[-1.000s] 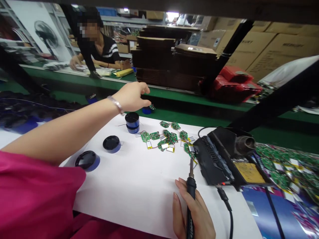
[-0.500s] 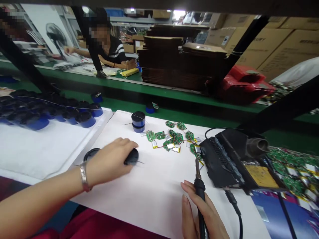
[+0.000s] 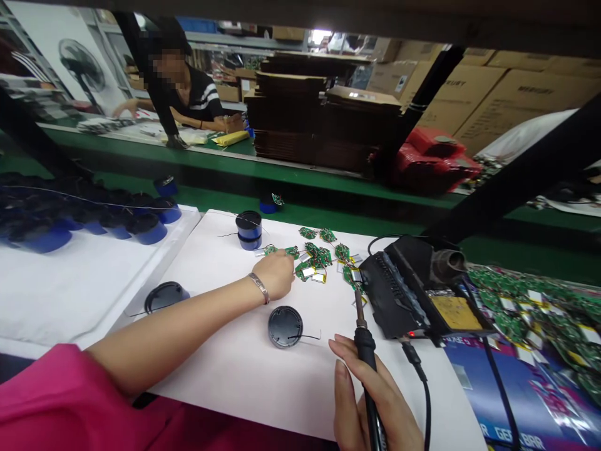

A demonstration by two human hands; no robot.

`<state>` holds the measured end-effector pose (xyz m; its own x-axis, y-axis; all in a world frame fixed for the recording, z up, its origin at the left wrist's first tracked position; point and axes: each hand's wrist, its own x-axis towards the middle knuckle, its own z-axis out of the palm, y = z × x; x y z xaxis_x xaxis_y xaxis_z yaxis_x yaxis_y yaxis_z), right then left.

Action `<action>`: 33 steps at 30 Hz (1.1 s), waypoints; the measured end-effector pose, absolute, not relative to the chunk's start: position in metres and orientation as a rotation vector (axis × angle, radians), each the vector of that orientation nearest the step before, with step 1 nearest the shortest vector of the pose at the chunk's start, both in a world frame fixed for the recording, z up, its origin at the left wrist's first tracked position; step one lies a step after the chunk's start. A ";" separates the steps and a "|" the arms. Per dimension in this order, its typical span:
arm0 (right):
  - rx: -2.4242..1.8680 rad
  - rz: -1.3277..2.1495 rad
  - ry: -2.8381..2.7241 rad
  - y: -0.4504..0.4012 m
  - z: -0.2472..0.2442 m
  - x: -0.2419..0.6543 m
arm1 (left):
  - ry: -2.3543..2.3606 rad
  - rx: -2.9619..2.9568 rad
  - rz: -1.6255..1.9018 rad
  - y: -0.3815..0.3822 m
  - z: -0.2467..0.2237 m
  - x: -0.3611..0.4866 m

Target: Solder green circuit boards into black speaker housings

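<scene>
My right hand (image 3: 375, 394) holds a soldering iron (image 3: 365, 351) with its metal tip pointing away from me. My left hand (image 3: 276, 275) reaches over the near left side of a group of green circuit boards (image 3: 323, 255) with small silver batteries wired to them. Its fingertips are hidden behind the hand, so any hold on a board does not show. Nearer to me, between the two hands, a round black cap (image 3: 285, 327) lies inner side up with a thin wire sticking out to the right. Another black round part (image 3: 164, 296) with a wire sits left of my forearm.
Two stacked blue-and-black round housings (image 3: 248, 230) stand behind my left hand. Many more housings (image 3: 148, 229) fill a white tray at left. A soldering station (image 3: 399, 294) with a yellow sponge (image 3: 454, 312) stands at right, beside piled circuit boards (image 3: 530, 313). A co-worker (image 3: 197, 94) sits across.
My left hand has let go of the black cap, which now lies nearer to me, and has moved right to the circuit boards. My right hand still holds the soldering iron.
</scene>
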<state>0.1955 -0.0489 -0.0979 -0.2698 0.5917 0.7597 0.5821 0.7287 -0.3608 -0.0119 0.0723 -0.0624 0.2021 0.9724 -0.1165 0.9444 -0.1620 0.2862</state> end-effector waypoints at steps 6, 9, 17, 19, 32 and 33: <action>-0.932 -0.027 -1.868 -0.048 -0.095 0.191 | 1.725 2.264 0.113 0.054 -0.047 -0.027; -0.986 -0.071 -1.797 -0.041 -0.092 0.186 | 1.600 2.338 0.210 0.043 -0.031 -0.040; -1.007 0.240 -1.786 -0.019 -0.088 0.174 | 0.870 2.498 0.749 0.017 -0.011 -0.053; -0.985 0.404 -1.767 -0.020 -0.088 0.172 | 0.804 2.494 0.816 0.013 -0.012 -0.051; -0.890 0.702 -1.513 -0.025 -0.088 0.161 | 0.900 2.356 1.086 0.009 -0.028 -0.043; -0.931 0.648 -1.469 -0.025 -0.086 0.161 | 0.997 2.339 1.081 0.007 -0.029 -0.041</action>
